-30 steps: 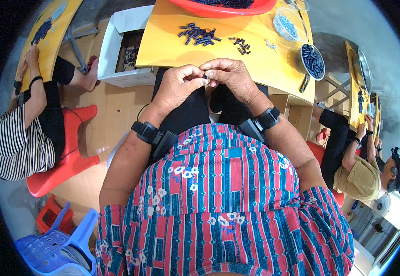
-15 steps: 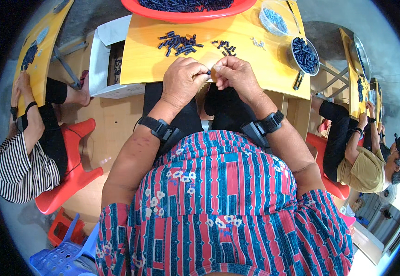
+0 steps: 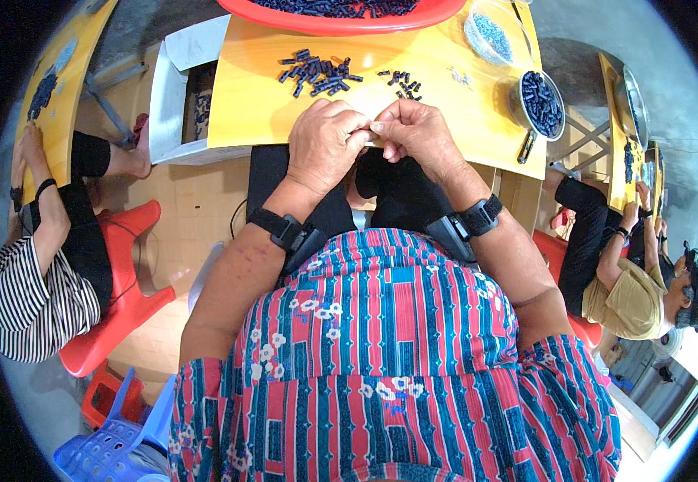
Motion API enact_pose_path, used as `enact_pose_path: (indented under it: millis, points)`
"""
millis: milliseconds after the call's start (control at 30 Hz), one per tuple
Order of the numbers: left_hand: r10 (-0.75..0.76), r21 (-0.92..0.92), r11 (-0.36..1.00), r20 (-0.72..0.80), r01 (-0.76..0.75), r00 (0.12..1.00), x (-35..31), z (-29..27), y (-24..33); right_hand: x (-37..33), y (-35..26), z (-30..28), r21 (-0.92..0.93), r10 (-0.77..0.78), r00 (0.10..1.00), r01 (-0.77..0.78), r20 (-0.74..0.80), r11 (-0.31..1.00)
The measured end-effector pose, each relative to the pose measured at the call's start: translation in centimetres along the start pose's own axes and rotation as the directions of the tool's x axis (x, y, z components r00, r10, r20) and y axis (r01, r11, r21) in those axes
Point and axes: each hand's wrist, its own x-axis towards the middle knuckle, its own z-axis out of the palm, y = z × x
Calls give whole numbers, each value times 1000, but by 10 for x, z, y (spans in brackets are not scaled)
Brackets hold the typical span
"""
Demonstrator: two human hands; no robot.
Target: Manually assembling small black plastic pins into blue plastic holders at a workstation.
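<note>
Over the front edge of the yellow table (image 3: 244, 112), my left hand (image 3: 325, 143) and my right hand (image 3: 419, 136) meet with their fingertips touching. Both are closed in a pinch. The small dark piece that showed in my left fingers a moment ago is covered now. Whatever my right fingers hold is too small to make out. Just beyond my left hand lies a pile of short dark blue tubes (image 3: 317, 74). A smaller group of dark pieces (image 3: 402, 83) lies beyond my right hand.
A red basin (image 3: 349, 24) of dark pieces stands at the back. On the right are a clear tub (image 3: 489, 36) with light blue bits and a handled metal pan (image 3: 526, 120) of dark tubes. An open white box (image 3: 173, 104) adjoins the table's left. People sit at both sides.
My hands have come together, closing the small gap between their fingertips. The dark piece seen in my left fingers is now hidden. The view has shifted slightly.
</note>
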Motion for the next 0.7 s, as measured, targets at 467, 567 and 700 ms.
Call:
enact_pose_path:
  millis: [467, 567, 700]
  points:
    - [60, -52, 997, -47, -63, 997, -19, -5, 14, -19, -9, 1, 33, 117, 991, -119, 60, 992]
    - [61, -41, 997, -40, -63, 997, -23, -2, 10, -19, -9, 3, 16, 112, 992, -113, 63, 993]
    - [37, -49, 998, -30, -38, 999, -17, -8, 13, -13, -15, 7, -94, 80, 995, -74, 52, 993]
